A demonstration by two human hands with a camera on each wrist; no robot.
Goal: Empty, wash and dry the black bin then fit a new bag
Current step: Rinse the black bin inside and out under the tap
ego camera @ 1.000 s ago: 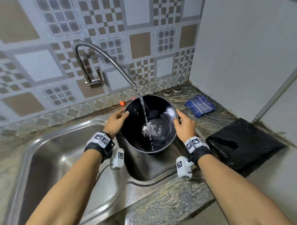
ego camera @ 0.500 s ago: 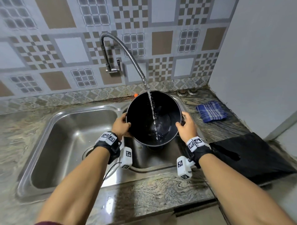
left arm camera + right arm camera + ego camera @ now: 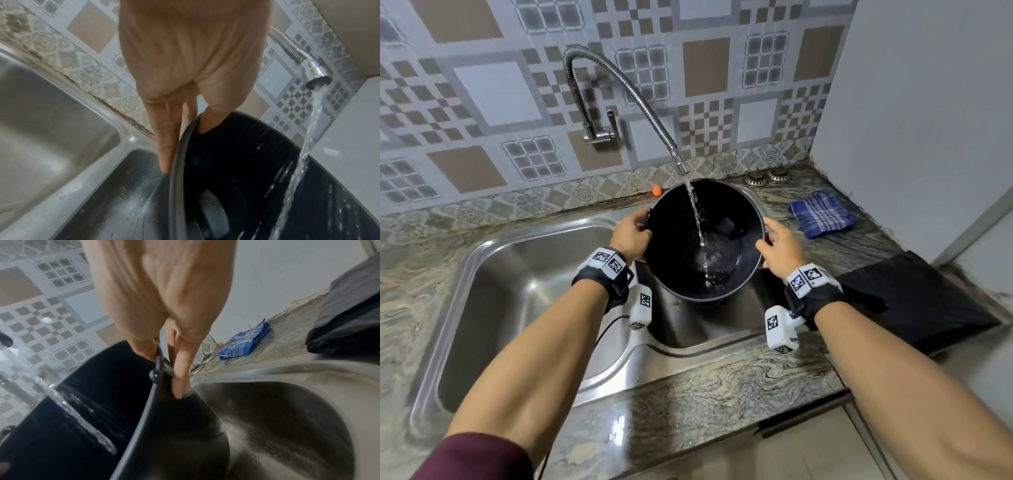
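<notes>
You hold the black bin (image 3: 681,270) over the right-hand bowl of the steel sink (image 3: 524,294), with its open mouth tilted toward you. Your left hand (image 3: 630,236) grips the bin's left rim: in the left wrist view the thumb (image 3: 211,120) sits inside the rim and the fingers (image 3: 166,138) run down the outer wall. Your right hand (image 3: 780,245) grips the right rim in the same manner: in the right wrist view the thumb (image 3: 144,347) lies inside and the fingers (image 3: 180,373) press on the outside, just beside a small pivot knob on the rim.

The flexible tap (image 3: 619,89) is wall-mounted on the patterned tiles, and its nozzle hangs just above the far edge of the bin. A stream of water (image 3: 697,219) falls from the nozzle into the bin and strikes the inner base. Droplets streak the inner wall.

On the stone counter (image 3: 722,387) to the right of the sink, a folded blue checked cloth (image 3: 820,214) lies near the far wall. A black bag (image 3: 914,301) lies flat nearer to you, well apart from the bin. Two round metal strainers (image 3: 767,176) sit at the far edge of the counter, between the bin and the cloth. A small orange object (image 3: 656,191) rests against the tiles just left of the bin's far rim.
</notes>
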